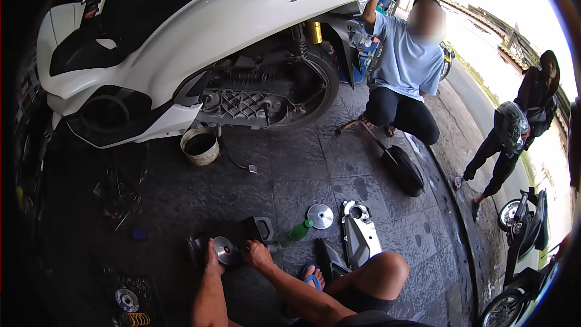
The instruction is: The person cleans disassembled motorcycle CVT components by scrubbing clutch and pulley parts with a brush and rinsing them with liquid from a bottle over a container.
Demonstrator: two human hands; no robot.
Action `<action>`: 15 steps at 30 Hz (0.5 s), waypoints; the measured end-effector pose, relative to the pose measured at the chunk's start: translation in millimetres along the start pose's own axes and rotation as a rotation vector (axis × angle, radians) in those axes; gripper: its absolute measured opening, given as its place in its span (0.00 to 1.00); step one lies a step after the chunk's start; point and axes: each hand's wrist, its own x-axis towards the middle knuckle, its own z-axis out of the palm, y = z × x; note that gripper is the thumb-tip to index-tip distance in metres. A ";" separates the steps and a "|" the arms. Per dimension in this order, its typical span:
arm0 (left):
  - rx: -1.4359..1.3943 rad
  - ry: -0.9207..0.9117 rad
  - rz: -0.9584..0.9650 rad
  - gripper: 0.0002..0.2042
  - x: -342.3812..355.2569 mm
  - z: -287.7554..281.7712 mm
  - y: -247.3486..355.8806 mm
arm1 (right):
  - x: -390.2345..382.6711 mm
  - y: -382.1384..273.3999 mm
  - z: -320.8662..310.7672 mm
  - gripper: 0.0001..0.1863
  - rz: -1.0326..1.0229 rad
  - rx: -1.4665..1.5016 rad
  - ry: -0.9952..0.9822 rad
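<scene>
Low in the middle, my left hand (214,258) grips the edge of a round silver metal pulley disc (226,251) with a hub at its centre. My right hand (259,255) is closed just right of the disc, its fingers curled; what it holds, if anything, is too dark to make out. Beneath and behind the disc lies a black case-like object (260,229). A green bottle (299,230) lies tilted to the right, beside a second silver disc (320,216) flat on the floor.
A white scooter (200,36) fills the far side, its drive casing (242,106) exposed. Near it stands a bucket (200,146). Silver covers (362,239) lie right, a coil spring (134,318) lower left. One person (405,54) squats by the scooter; another (520,121) stands outside.
</scene>
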 end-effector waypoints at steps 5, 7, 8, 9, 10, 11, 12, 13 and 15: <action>0.013 -0.004 0.004 0.45 -3.5 24.3 -2.7 | 4.3 21.0 -4.1 0.19 0.062 -0.110 -0.069; 0.010 0.065 0.033 0.45 -4.5 33.3 -4.1 | 9.1 27.0 -4.9 0.20 0.070 -0.208 -0.180; 0.010 0.065 0.039 0.45 -5.6 29.5 -2.3 | 5.6 19.3 -2.8 0.20 0.094 -0.057 -0.111; 0.017 0.078 0.034 0.44 -5.4 24.7 -3.1 | 2.6 12.4 -2.3 0.20 0.119 0.092 -0.043; 0.025 0.090 0.028 0.44 -4.8 20.2 -4.8 | 2.8 6.1 -2.7 0.20 0.116 0.091 -0.041; 0.024 0.097 0.041 0.44 0.0 5.1 -2.5 | 2.6 -6.1 -2.9 0.20 0.082 0.279 -0.087; -0.003 0.046 0.069 0.43 5.4 -21.7 4.1 | -0.5 -21.4 -0.3 0.20 0.046 0.476 -0.146; -0.022 -0.016 0.079 0.42 8.0 -34.0 4.2 | -2.0 -24.9 -0.5 0.20 0.047 0.486 -0.153; 0.014 0.000 0.058 0.42 8.7 -3.5 -4.7 | 8.7 -5.8 -7.3 0.21 0.128 0.248 -0.110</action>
